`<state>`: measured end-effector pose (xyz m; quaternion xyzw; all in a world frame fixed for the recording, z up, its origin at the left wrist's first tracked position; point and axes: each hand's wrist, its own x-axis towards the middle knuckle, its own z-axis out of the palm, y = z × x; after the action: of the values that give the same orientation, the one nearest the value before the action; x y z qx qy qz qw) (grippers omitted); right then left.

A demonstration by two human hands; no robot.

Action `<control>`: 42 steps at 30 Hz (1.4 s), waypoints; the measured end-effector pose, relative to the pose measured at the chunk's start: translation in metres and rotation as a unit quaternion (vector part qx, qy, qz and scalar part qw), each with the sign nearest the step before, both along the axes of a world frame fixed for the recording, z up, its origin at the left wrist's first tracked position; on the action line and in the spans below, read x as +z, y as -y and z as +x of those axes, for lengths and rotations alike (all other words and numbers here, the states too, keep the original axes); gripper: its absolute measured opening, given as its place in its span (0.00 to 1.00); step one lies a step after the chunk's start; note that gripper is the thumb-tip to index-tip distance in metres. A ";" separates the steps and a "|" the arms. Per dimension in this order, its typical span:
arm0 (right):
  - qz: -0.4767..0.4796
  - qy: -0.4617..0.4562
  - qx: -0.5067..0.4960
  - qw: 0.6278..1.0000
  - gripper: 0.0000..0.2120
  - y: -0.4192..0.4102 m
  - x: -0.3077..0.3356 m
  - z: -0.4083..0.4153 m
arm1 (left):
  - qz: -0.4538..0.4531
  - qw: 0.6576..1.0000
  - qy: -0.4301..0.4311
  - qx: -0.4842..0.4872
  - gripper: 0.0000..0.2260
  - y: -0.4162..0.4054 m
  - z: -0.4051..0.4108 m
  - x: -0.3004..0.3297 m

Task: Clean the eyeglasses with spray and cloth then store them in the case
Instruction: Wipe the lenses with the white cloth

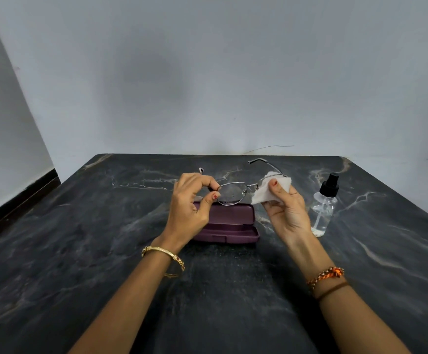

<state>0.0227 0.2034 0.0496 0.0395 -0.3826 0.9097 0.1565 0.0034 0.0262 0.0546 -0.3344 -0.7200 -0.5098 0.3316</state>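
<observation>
The left hand (190, 200) is pinching the glasses (233, 194) by the rim, holding them above the closed case (229, 224). The right hand (284, 210) is gripping the cloth (266, 190) around the other lens. The spray (323, 205) is standing on the surface (80, 238) beside it.

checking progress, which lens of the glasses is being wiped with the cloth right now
The lens on the right-hand side: the right hand pinches the white cloth over it. The other lens is bare, held at its rim by the left hand.

I count one pair of thin silver metal-framed eyeglasses (235, 191), one white cleaning cloth (266, 191), one closed purple hard case (229, 226), one clear spray bottle with black nozzle (323, 208), two bare hands, left (190, 203), right (285, 213)
</observation>
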 end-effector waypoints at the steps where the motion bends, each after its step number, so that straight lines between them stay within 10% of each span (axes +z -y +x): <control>1: -0.040 0.004 0.009 0.999 0.27 0.002 -0.001 0.001 | 0.001 1.000 0.002 0.001 0.02 0.000 0.000 -0.001; 5: -0.143 0.019 0.006 0.990 0.37 0.008 -0.004 0.006 | 0.005 1.000 0.012 -0.006 0.02 -0.003 0.000 -0.004; 11: -0.123 0.045 -0.036 0.991 0.16 0.008 -0.004 0.007 | -0.021 1.000 -0.001 -0.012 0.02 -0.005 0.001 -0.007; 20: -0.004 -0.009 -0.029 1.000 0.37 -0.002 -0.003 0.003 | -0.027 0.999 -0.011 -0.014 0.02 -0.006 0.003 -0.006; 27: 0.116 -0.002 -0.048 0.992 0.24 -0.010 -0.002 0.004 | -0.028 0.999 -0.019 0.004 0.02 -0.003 0.002 -0.002; 33: 0.018 0.019 -0.039 0.999 0.05 -0.008 0.000 0.007 | -0.019 1.000 -0.019 0.014 0.03 -0.004 0.005 0.000; 42: -0.028 0.006 -0.033 0.999 0.13 -0.004 0.001 0.008 | -0.010 1.000 -0.009 0.002 0.02 -0.010 0.010 -0.004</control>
<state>0.0307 0.2078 0.0511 0.0168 -0.3593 0.9146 0.1848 0.0132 0.0362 0.0507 -0.3410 -0.7226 -0.4990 0.3355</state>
